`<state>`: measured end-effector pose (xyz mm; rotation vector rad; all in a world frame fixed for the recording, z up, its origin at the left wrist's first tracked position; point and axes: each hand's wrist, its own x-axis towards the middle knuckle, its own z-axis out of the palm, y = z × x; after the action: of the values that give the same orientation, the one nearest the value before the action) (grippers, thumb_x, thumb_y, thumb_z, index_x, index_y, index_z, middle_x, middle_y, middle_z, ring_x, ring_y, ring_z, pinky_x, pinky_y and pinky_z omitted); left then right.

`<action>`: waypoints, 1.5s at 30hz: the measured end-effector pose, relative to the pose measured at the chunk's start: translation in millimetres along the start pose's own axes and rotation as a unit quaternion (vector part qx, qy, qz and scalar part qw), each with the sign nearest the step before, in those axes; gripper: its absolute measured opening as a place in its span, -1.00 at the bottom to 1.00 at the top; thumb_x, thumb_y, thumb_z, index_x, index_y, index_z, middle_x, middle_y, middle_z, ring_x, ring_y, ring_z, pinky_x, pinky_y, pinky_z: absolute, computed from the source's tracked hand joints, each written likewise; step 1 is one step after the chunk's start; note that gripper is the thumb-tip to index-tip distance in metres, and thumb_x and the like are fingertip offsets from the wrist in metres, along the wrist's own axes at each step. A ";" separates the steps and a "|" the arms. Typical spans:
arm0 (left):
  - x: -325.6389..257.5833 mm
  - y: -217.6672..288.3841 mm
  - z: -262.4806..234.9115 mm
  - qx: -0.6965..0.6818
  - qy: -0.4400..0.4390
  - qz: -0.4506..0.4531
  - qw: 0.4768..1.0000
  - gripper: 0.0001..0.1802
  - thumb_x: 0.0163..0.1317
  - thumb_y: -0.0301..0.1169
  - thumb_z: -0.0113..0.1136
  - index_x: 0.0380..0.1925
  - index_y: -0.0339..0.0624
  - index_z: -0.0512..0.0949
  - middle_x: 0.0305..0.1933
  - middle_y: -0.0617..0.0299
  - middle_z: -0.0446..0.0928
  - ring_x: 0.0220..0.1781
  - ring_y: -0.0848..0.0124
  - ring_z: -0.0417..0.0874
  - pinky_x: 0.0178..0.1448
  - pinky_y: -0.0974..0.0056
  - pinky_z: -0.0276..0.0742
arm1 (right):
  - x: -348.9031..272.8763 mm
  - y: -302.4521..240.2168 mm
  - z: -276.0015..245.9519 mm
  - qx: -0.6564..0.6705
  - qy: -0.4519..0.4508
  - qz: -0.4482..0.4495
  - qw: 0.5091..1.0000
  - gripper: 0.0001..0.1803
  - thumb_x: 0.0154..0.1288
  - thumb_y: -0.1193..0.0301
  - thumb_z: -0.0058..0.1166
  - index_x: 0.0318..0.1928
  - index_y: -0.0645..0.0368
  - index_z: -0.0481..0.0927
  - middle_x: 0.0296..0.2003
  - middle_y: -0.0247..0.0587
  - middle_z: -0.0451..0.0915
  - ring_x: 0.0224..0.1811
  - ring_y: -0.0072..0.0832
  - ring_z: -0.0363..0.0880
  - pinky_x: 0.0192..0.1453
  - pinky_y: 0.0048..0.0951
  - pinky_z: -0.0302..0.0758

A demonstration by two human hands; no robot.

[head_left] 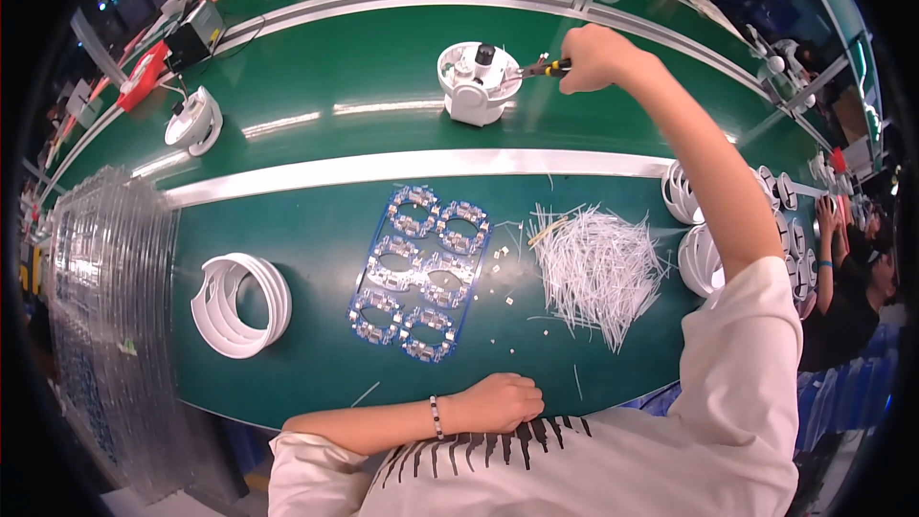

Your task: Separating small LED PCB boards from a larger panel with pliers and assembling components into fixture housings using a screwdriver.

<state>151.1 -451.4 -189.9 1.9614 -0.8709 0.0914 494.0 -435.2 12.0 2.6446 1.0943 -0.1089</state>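
My right hand (595,59) is stretched far forward, closed round pliers (555,68) with black and yellow handles. The metal jaws reach the right rim of an open white camera housing (469,105), which stands on the green conveyor belt with a black lens part on top. Whether the jaws grip anything there is too small to tell. At the near edge of the bench, against my shirt, my left hand (493,404) rests in a loose fist, and nothing shows in it. In front of it lie a blue circuit board panel (421,273) and a heap of thin white strips (601,273).
White ring-shaped shells stand at left (244,306) and right (702,258). Stacked clear plastic trays (110,306) line the left side. Another white housing (194,122) sits farther left on the belt. A metal rail (431,165) divides bench from belt. Another person (852,278) works at right.
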 end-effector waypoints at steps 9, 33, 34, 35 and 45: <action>-3.5 -4.2 0.2 -0.018 -0.007 -0.006 1.000 -0.91 -0.21 -0.57 0.05 -0.64 -0.13 0.38 -0.55 0.25 0.33 -0.44 0.30 0.42 -0.33 0.28 0.43 | 34.5 -16.4 3.9 -0.089 -0.036 0.031 0.995 -0.63 -0.29 0.36 0.16 -0.32 0.19 0.59 -0.34 -0.16 0.59 -0.28 -0.30 0.59 -0.24 -0.30 0.55; -1.0 -3.4 -2.1 -0.017 0.005 -0.001 1.000 -0.91 -0.24 -0.56 0.05 -0.68 -0.16 0.35 -0.59 0.24 0.31 -0.45 0.31 0.41 -0.36 0.30 0.43 | 7.4 24.7 10.0 -0.162 -0.002 0.001 0.987 -0.74 -0.23 0.44 0.16 -0.38 0.21 0.59 -0.34 -0.10 0.56 -0.23 -0.25 0.58 -0.25 -0.34 0.55; -1.3 -3.4 -2.3 -0.016 0.005 -0.002 1.000 -0.91 -0.24 -0.56 0.05 -0.68 -0.16 0.35 -0.59 0.24 0.31 -0.45 0.31 0.41 -0.36 0.30 0.43 | 4.9 26.6 8.3 -0.162 -0.002 0.001 0.987 -0.74 -0.23 0.44 0.16 -0.38 0.21 0.59 -0.34 -0.10 0.56 -0.23 -0.25 0.58 -0.25 -0.34 0.55; -1.8 -3.3 -2.4 -0.016 0.004 -0.005 1.000 -0.91 -0.24 -0.56 0.04 -0.68 -0.16 0.35 -0.59 0.24 0.31 -0.45 0.31 0.41 -0.36 0.30 0.43 | 2.1 29.3 6.3 -0.161 0.015 0.005 0.987 -0.72 -0.23 0.43 0.18 -0.38 0.21 0.59 -0.33 -0.09 0.56 -0.22 -0.24 0.57 -0.23 -0.32 0.54; -1.2 -4.8 -1.6 -0.031 0.012 -0.008 0.999 -0.88 -0.26 -0.62 0.00 -0.65 -0.17 0.37 -0.56 0.24 0.35 -0.47 0.29 0.42 -0.40 0.28 0.44 | 9.5 66.8 -24.4 -0.146 0.196 -0.004 0.970 -0.66 -0.38 0.42 0.17 -0.40 0.22 0.59 -0.45 -0.04 0.54 -0.31 -0.16 0.54 -0.24 -0.25 0.51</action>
<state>153.6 -448.1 -193.1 1.9064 -0.8336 0.0770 546.7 -467.0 48.7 2.4482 1.1309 0.5543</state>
